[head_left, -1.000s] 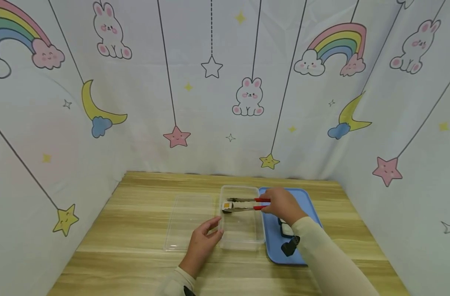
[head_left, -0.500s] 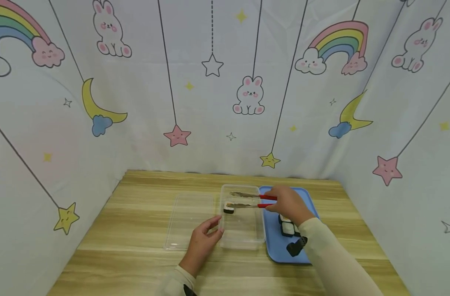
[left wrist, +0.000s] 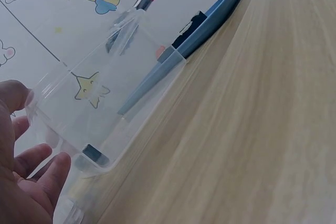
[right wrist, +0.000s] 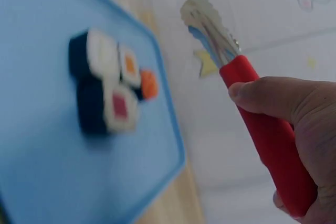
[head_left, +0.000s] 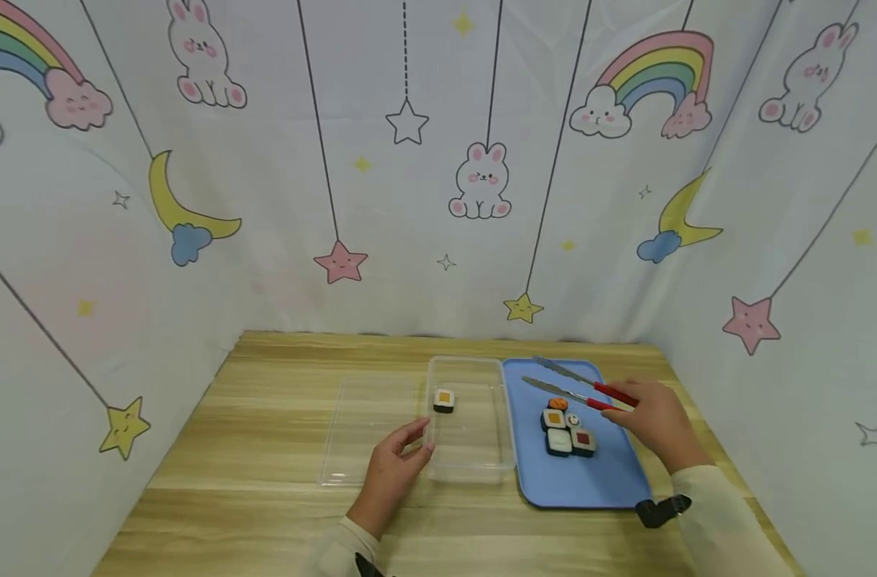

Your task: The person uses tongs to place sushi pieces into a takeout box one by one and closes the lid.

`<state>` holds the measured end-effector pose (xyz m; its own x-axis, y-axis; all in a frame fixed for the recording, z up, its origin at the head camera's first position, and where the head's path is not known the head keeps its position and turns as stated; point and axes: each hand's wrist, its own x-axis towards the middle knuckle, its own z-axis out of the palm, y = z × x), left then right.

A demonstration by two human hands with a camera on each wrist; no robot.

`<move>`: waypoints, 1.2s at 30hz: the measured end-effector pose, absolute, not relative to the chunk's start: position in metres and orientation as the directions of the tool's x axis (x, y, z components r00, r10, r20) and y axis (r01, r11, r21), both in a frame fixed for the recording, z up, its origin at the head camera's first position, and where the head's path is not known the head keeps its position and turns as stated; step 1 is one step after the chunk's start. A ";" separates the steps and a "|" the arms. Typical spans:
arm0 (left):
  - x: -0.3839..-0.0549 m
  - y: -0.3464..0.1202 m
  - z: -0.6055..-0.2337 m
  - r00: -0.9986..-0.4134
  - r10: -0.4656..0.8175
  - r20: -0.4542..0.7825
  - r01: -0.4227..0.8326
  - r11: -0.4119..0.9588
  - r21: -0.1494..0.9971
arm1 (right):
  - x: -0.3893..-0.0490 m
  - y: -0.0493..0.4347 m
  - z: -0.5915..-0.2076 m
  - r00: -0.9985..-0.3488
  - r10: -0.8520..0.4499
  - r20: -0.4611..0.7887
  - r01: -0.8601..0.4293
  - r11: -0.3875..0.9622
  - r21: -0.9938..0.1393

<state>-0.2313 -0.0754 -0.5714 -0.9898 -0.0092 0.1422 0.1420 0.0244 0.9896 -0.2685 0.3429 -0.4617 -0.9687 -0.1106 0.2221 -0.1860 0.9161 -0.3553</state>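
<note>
My right hand (head_left: 655, 421) grips red-handled metal tongs (right wrist: 270, 148), their arms spread apart with nothing between the tips, over the blue tray (head_left: 590, 485). On that tray sit several sushi pieces (head_left: 559, 441), among them a roll with a dark red centre (right wrist: 119, 106) and an orange-topped one (head_left: 558, 403). A clear plastic box (head_left: 470, 461) stands left of the tray. Inside it, near the left wall, lies one sushi roll (head_left: 444, 401) with a yellow-orange centre. My left hand (head_left: 394, 473) touches the left wall of the box with loosely extended fingers (left wrist: 55, 174).
A clear flat lid (head_left: 366, 433) lies on the wooden table (head_left: 265, 449), left of the box. Behind the table hangs a white curtain (head_left: 410, 312) printed with rabbits, stars and rainbows, and it also lines both sides.
The tongs have let go of the sushi roll in the box. My right hand has moved right with them, over the tray, uncovering the pieces there. The left hand has stayed put.
</note>
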 end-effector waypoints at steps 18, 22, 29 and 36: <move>-0.231 -0.079 -0.569 -0.988 0.014 0.156 0.157 0.031 0.987 | -0.249 0.406 -0.484 -0.998 -0.031 0.045 -0.045 0.933 -0.358; -0.230 -0.078 -0.570 -0.989 0.009 0.146 0.146 0.013 0.989 | -0.253 0.408 -0.485 -0.999 -0.036 0.037 -0.047 0.929 -0.367; -0.232 -0.077 -0.575 -0.990 -0.002 0.138 0.138 0.000 0.990 | -0.257 0.410 -0.491 -0.996 -0.068 0.050 -0.082 0.921 -0.381; -0.232 -0.078 -0.573 -0.990 0.006 0.144 0.144 -0.007 0.990 | -0.256 0.408 -0.491 -0.995 -0.063 0.071 -0.086 0.918 -0.387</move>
<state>-0.2321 -0.0781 -0.5732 -0.9895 0.0064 0.1441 0.1441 -0.0066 0.9895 -0.2563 0.4081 -0.4912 -0.9955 -0.0628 0.0714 -0.0856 0.9182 -0.3869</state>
